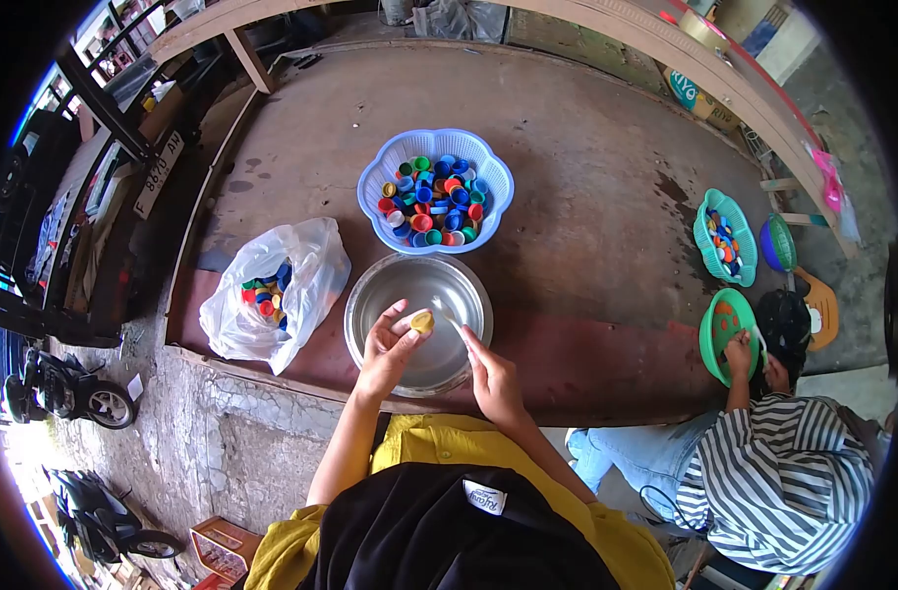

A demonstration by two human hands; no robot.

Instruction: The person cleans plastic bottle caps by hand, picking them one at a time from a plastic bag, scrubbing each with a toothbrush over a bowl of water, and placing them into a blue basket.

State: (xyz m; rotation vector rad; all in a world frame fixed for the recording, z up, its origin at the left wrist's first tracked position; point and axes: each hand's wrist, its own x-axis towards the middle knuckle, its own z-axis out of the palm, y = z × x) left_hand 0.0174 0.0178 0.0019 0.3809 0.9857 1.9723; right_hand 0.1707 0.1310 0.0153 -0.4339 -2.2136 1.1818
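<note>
My left hand [387,352] pinches a yellow bottle cap [422,322] between thumb and fingers, over a round steel bowl [358,295]. Level with it, my right hand [495,382] grips a thin pale tool [449,313] that points toward the cap; its exact kind cannot be made out against the shiny metal. Just beyond the bowl stands a light-blue scalloped basket [372,177] full of bottle caps in many colours. To the left of the bowl, a white plastic bag [316,261] lies open with more coloured caps inside.
At the right a person in a striped shirt [773,472] works over a green basin [706,339]. Near them are a turquoise basket [705,231] of caps, a purple-green bowl [778,244] and a black bag [785,320]. A wooden rail [606,15] borders the tabletop's far side.
</note>
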